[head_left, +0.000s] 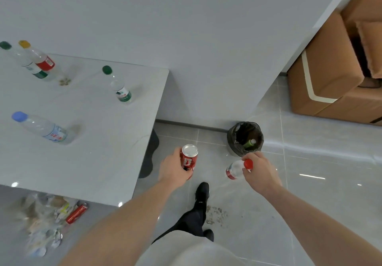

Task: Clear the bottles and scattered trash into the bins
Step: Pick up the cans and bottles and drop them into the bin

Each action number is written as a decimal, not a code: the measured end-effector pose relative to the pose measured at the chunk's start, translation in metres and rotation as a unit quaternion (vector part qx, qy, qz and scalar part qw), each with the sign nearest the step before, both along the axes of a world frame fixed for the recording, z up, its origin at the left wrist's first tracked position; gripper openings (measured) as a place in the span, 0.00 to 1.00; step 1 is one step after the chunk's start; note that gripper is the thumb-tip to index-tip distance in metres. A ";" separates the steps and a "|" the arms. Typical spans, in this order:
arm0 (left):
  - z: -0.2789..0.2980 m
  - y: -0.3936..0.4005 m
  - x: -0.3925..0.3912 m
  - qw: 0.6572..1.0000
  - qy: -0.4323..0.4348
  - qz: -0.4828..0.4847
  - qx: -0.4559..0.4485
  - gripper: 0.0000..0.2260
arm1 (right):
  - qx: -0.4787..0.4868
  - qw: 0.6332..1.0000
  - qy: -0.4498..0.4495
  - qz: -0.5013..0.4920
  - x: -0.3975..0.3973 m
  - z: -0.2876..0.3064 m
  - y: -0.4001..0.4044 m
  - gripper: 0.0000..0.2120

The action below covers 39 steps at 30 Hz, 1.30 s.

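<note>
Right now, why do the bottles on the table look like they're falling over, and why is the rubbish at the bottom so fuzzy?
Head view: the wide-angle lens makes the upright bottles on the table look tilted; the trash pile at the lower left corner is smeared by blur; small white glare spots shine on the glossy floor tiles; the can in the left hand stays fairly sharp.

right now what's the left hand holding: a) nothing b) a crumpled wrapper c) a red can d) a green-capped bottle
c: the left hand grips a red can upright, while the right hand pinches a red-capped bottle near the bin.
</note>
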<state>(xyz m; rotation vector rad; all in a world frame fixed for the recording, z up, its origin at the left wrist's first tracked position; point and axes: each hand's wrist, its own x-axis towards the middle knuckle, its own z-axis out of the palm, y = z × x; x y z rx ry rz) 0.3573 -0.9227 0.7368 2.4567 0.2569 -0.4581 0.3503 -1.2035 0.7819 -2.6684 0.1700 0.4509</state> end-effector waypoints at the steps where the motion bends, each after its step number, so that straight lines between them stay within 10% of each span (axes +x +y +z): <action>1: -0.003 -0.008 0.013 1.000 0.002 -0.002 -0.002 0.35 | 0.004 1.000 0.000 -0.002 0.009 0.000 -0.007 0.14; 26: -0.062 -0.214 0.188 0.998 0.036 0.043 0.003 0.30 | 0.014 0.998 0.055 0.011 0.202 -0.045 -0.203 0.13; 39: -0.177 -0.291 0.250 0.994 0.039 0.103 -0.008 0.26 | -0.001 0.993 0.109 0.045 0.306 -0.203 -0.274 0.12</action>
